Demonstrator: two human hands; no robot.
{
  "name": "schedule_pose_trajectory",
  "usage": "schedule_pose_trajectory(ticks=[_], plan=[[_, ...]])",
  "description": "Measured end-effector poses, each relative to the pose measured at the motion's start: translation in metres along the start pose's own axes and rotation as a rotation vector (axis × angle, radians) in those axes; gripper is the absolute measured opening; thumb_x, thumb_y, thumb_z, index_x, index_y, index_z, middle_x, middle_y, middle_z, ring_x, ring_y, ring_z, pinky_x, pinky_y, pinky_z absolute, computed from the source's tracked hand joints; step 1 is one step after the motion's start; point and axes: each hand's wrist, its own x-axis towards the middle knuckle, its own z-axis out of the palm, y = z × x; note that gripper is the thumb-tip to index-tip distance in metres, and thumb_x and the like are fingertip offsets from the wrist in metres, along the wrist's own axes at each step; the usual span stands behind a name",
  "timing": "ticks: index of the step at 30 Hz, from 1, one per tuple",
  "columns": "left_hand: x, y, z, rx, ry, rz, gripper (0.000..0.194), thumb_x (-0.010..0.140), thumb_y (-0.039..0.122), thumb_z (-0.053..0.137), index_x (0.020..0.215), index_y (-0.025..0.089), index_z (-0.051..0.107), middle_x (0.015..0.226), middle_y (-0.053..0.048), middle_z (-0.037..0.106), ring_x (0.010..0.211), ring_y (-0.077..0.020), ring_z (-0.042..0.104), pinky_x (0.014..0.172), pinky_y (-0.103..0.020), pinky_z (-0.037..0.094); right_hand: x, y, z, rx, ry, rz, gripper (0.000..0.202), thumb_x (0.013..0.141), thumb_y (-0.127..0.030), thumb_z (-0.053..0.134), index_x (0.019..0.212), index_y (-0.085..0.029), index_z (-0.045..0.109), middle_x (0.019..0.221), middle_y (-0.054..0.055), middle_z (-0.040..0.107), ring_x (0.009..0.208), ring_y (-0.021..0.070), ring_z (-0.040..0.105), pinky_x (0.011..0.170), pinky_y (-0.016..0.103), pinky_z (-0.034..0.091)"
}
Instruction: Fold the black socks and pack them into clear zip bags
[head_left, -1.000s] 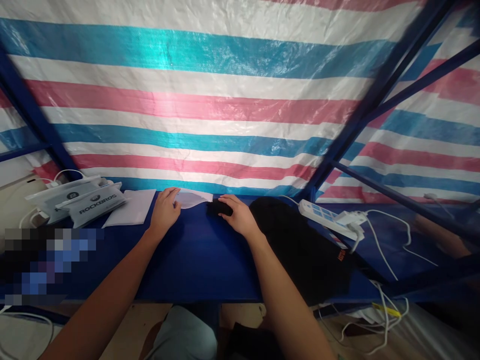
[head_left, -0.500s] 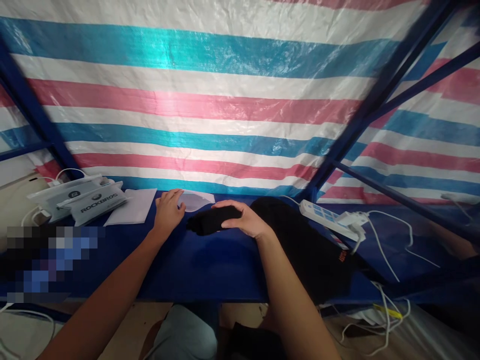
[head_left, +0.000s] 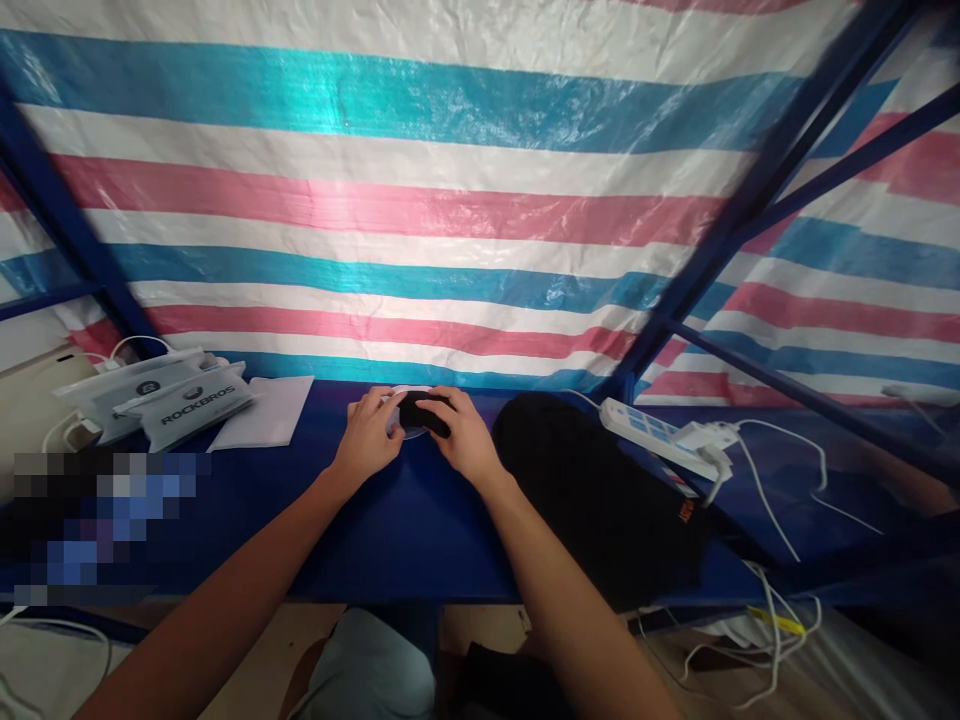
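Note:
On the blue tabletop [head_left: 412, 540], my two hands meet around a small folded black cloth bundle [head_left: 421, 412]. My right hand [head_left: 466, 440] grips the bundle from its right side, fingers curled over it. A translucent plastic bag [head_left: 411, 388] lies around and under the bundle, its pale edge showing behind it. My left hand [head_left: 367, 435] pinches the bag at its left side, close to the bundle's left end. How far the bundle sits inside the bag is hidden by my fingers.
Left of my hands lie a flat white packet [head_left: 262, 415] and filled ROCKBROS bags [head_left: 196, 402]. To the right are a large black cloth [head_left: 592, 500] and a white power strip [head_left: 652, 435] with cables. Blue frame posts and a striped plastic sheet [head_left: 420, 210] stand behind.
My right hand has moved left and slightly away from me with the black cloth bundle, bringing it to the plastic bag. My left hand has shifted right and now grips the bag beside it.

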Motion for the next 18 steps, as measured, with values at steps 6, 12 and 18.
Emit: schedule_pose_trajectory(ticks=[6, 12, 18], plan=[[0.001, 0.007, -0.009, -0.205, -0.021, 0.109, 0.069, 0.093, 0.015, 0.059, 0.16, 0.03, 0.046, 0.152, -0.011, 0.054, 0.146, -0.0321, 0.051, 0.124, -0.054, 0.041, -0.001, 0.005, 0.012, -0.049, 0.078, -0.051, 0.059, 0.089, -0.006, 0.071, 0.141, -0.034, 0.068, 0.15, 0.012, 0.048, 0.138, 0.0334, 0.052, 0.116, 0.058, 0.052], [0.001, 0.002, -0.014, -0.368, -0.232, 0.142, 0.096, 0.094, 0.047, 0.077, 0.171, 0.032, 0.023, 0.17, -0.012, 0.041, 0.155, -0.0337, 0.044, 0.126, -0.051, 0.043, 0.0, 0.006, 0.003, -0.064, 0.111, -0.008, 0.063, 0.087, -0.005, 0.071, 0.144, -0.034, 0.065, 0.138, 0.012, 0.056, 0.132, 0.0338, 0.057, 0.112, 0.056, 0.054], [0.004, -0.004, -0.009, -0.429, -0.207, 0.153, 0.058, 0.111, 0.041, 0.048, 0.167, 0.034, 0.037, 0.172, -0.007, 0.041, 0.159, -0.0272, 0.04, 0.132, -0.049, 0.036, 0.003, 0.002, -0.001, 0.089, 0.111, -0.007, 0.056, 0.086, -0.008, 0.07, 0.138, -0.027, 0.06, 0.132, 0.01, 0.067, 0.123, 0.0309, 0.064, 0.109, 0.05, 0.054]])
